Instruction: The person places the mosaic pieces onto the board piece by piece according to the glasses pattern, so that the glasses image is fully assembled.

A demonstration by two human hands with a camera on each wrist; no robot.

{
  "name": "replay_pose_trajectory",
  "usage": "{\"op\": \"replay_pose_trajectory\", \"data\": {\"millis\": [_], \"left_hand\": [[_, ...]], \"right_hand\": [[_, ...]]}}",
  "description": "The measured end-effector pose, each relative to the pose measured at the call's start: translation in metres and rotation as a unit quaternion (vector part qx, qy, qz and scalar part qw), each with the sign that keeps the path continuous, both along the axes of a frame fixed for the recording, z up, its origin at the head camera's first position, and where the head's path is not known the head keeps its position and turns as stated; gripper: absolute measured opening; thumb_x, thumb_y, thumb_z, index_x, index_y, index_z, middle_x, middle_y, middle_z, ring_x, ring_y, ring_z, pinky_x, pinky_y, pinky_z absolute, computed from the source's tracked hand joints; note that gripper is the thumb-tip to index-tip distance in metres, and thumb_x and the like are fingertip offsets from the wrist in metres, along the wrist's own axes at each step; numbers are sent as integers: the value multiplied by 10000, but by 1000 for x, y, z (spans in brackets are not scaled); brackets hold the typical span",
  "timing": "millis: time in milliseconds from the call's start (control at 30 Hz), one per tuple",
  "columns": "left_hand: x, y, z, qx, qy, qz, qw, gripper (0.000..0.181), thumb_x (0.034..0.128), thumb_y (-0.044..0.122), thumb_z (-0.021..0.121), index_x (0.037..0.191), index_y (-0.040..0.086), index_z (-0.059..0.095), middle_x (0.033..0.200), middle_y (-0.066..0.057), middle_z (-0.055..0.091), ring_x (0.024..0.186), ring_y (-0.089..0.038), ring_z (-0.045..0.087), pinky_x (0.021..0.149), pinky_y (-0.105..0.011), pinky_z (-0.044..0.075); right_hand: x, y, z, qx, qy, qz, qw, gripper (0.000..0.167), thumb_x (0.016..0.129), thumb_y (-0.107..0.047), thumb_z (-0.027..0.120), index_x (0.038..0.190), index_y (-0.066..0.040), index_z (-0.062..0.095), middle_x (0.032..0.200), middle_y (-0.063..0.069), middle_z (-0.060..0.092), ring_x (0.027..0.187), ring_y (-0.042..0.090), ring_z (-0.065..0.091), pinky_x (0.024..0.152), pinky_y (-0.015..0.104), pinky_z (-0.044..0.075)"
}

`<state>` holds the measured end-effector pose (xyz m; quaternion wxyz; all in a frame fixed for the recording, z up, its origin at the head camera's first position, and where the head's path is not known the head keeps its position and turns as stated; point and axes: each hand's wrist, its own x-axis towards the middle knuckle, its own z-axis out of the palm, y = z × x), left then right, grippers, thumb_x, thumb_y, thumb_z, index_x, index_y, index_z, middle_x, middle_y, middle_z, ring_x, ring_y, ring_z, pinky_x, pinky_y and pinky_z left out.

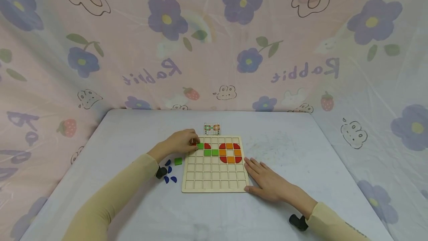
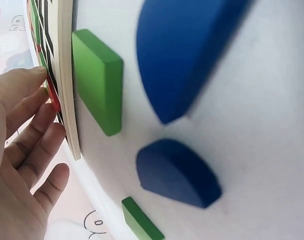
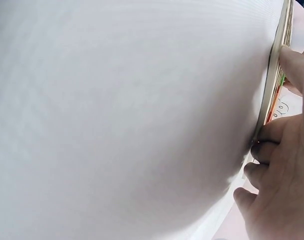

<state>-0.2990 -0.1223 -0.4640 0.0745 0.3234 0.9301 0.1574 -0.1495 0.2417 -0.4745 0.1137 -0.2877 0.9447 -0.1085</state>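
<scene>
A wooden grid board (image 1: 215, 176) lies flat on the table, with red, orange and green pieces in its upper rows. At its upper left corner my left hand (image 1: 182, 141) pinches a red piece (image 2: 53, 97) with thumb and fingers; the fingertips partly cover it in the head view. Straight fingers of my right hand (image 1: 267, 182) touch the board's right edge, the thumb at the lower right corner. A ring of red corner pieces and orange squares (image 1: 229, 160) sits at the upper right. Two green squares (image 1: 211, 152) lie left of that ring.
Left of the board are several blue rounded pieces (image 1: 174, 179) and a green square piece (image 1: 178, 161). A small pattern card (image 1: 212, 128) lies beyond the board's far edge. Patterned cloth (image 1: 207, 58) hangs behind the white table (image 1: 281, 133).
</scene>
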Motion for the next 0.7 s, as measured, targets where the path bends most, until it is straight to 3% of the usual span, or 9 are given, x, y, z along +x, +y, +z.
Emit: {"op": "replay_pose_trajectory", "data": {"millis": [167,300,433,700], "left_hand": [[0,-2,0,52,-15,28,10000,256,957,294,772,1166,147,756,1045,59,635,882,-86,578,779,-289,517],[-1,-8,4,255,-109,229,9994,258,984,303,732,1193,154,755,1073,57,638,933,-111,587,811,-318,523],[-2,-23,11,390,-59,477,9981,269,995,304,716,1220,161,746,1109,49,640,990,-146,595,841,-348,528],[0,-59,19,557,164,690,9959,294,973,231,743,1235,97,740,1098,-23,657,1004,-214,624,852,-407,542]], "right_hand": [[0,0,-1,9,12,-20,10000,853,1032,-557,559,1617,4,292,1718,138,197,1582,363,166,1242,585,199],[-1,0,-2,15,-2,-31,10000,857,1030,-552,568,1618,5,289,1718,140,196,1581,367,166,1239,590,201],[-2,-1,-1,65,-25,-42,10000,858,1028,-547,575,1617,7,290,1716,146,199,1581,370,167,1237,593,206],[-3,-1,-1,99,-44,-41,9999,859,1028,-557,568,1616,6,293,1718,146,193,1582,370,160,1238,595,201]]}}
